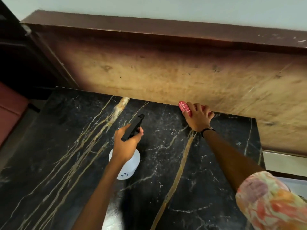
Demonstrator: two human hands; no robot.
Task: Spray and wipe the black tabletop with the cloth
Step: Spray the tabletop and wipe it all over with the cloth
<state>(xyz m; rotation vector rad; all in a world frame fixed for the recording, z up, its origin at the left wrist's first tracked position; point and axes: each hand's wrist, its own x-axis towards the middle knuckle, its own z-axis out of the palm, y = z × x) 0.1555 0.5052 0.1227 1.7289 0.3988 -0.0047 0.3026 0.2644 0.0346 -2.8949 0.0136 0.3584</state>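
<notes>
A black marble tabletop (207, 163) with gold and white veins fills the lower frame. My left hand (127, 143) grips the black trigger head of a white spray bottle (131, 165), held above the middle of the top with its nozzle pointing to the far side. My right hand (198, 117) presses a red checked cloth (184, 107) flat on the tabletop at its far edge, against the wooden panel. Most of the cloth is hidden under my fingers.
A worn brown wooden panel (166, 68) rises along the tabletop's far edge, topped by a dark ledge (166, 29). A reddish seat (10, 110) lies at the left, below the table. The tabletop's right edge ends near a pale floor strip (282, 161).
</notes>
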